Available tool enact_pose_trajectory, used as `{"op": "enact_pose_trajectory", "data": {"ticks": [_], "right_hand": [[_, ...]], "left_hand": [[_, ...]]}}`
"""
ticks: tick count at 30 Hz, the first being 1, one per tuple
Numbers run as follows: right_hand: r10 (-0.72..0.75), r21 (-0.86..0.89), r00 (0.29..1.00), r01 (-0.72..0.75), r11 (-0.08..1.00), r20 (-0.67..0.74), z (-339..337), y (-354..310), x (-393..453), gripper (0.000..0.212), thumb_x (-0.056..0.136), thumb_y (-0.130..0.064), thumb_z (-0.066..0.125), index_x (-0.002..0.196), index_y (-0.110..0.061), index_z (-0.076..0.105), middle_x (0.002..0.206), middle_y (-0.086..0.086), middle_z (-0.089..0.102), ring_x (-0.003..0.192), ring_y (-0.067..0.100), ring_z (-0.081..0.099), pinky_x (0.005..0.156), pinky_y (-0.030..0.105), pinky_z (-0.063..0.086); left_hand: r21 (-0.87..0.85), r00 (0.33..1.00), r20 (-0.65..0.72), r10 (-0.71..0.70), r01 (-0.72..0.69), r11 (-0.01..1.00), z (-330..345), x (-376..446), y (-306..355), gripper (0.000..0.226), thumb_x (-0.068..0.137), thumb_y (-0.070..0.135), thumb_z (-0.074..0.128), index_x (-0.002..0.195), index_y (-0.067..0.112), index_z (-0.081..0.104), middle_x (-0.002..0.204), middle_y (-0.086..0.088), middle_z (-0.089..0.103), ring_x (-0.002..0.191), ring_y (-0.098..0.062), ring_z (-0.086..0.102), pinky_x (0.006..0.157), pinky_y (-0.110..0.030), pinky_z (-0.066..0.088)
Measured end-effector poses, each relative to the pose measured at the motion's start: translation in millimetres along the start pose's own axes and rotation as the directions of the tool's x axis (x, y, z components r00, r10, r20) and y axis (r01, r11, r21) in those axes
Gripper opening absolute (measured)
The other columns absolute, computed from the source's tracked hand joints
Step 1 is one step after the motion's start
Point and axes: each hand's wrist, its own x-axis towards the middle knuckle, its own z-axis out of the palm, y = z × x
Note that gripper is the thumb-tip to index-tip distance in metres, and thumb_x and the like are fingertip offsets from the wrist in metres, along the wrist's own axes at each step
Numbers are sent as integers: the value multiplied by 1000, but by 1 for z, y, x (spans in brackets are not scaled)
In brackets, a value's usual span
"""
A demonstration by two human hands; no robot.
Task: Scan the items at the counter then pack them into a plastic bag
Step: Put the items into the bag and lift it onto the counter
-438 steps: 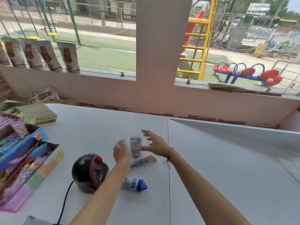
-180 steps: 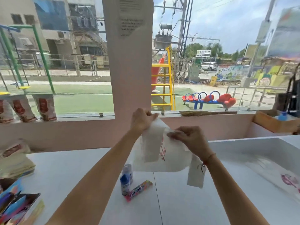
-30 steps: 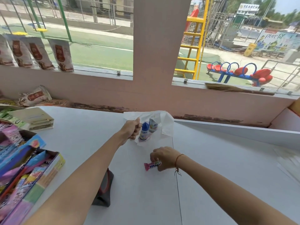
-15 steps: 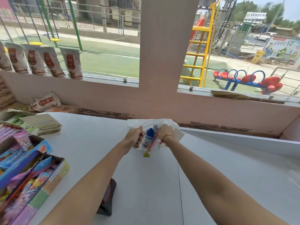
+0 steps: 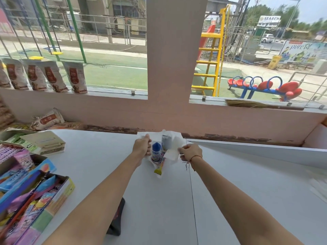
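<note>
A thin white plastic bag [image 5: 172, 152] hangs just above the white counter [image 5: 230, 191], held up between both hands. My left hand [image 5: 141, 146] grips its left handle. My right hand [image 5: 191, 152] pinches its right edge. Inside, seen through the plastic, stand a blue-capped bottle [image 5: 156, 152] and a grey can [image 5: 166, 142]. A Mentos roll [image 5: 160, 165] slants down in the bag, its yellow end lowest.
The black barcode scanner [image 5: 116, 221] sits near the front edge, half hidden under my left forearm. Open boxes of sweets [image 5: 26, 197] crowd the left side. A small carton [image 5: 44, 142] lies at the back left. Brown pouches [image 5: 46, 76] line the window sill.
One second ago my right hand picked the Mentos roll off the counter. It put the roll into the bag and now holds the bag's right edge.
</note>
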Motion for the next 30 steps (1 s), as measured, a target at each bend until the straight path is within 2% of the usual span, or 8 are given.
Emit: {"op": "enact_pose_trajectory", "data": {"ticks": [5,9,12,15,19,22,25,30], "right_hand": [[134,-137,990,-126,983,49,3,-22,-9,98,71,-60,72,139,-1,34,135,18,49,123,32,52,105,44,47],[128,-77,992,-128,989,-6,5,-19,-14,24,86,-15,62,103,0,57,102,16,58,93,29,62,88,40,56],[63,67,998,-65,996,30,-11,-29,-14,16,87,-13,57,100,-4,59,110,20,62,106,35,62,73,33,47],[-29,421,990,-34,906,141,-35,-58,-16,6,92,-4,52,87,-4,54,99,23,64,102,38,64,81,41,56],[-268,660,961,155,735,72,-87,-131,-36,9,89,-2,61,84,-9,59,77,6,57,66,21,58,61,30,49],[-413,685,909,271,676,48,-124,-179,-60,44,84,6,63,121,-14,53,90,6,63,75,18,61,66,31,55],[-524,714,852,367,597,0,-153,-218,-80,60,82,18,59,134,-9,47,97,18,61,68,23,67,59,34,59],[-624,736,766,512,443,-157,-184,-255,-101,59,82,14,63,135,-2,43,82,17,71,61,20,72,67,34,61]], "left_hand": [[-19,1000,-9,20,-20,1000,7,0,17,29,100,27,34,77,11,44,56,-2,32,45,-13,27,40,-21,30],[-70,1000,-10,12,-13,997,11,-10,19,28,100,23,32,78,10,42,57,-2,32,33,-8,30,43,-24,31],[-154,1000,-11,-9,7,988,10,-21,24,29,101,21,31,74,13,39,58,-2,32,30,-5,28,42,-21,32],[-263,1000,2,-1,2,965,7,-25,54,33,101,17,31,69,13,38,61,-2,33,26,-3,28,37,-17,33],[-450,989,108,98,-39,892,-2,-38,153,26,95,22,49,74,8,47,68,-6,46,39,-10,50,44,-21,45],[-220,949,216,229,-181,959,-7,-64,221,15,85,25,63,83,12,56,78,-6,55,70,-18,57,69,-33,51],[8,861,308,405,-428,904,-10,-87,268,14,84,6,65,93,12,56,91,-10,60,76,-20,61,78,-39,56],[218,834,121,538,-551,805,-27,-116,329,52,68,4,82,109,-15,56,101,-27,67,80,-33,71,73,-48,61]]}}
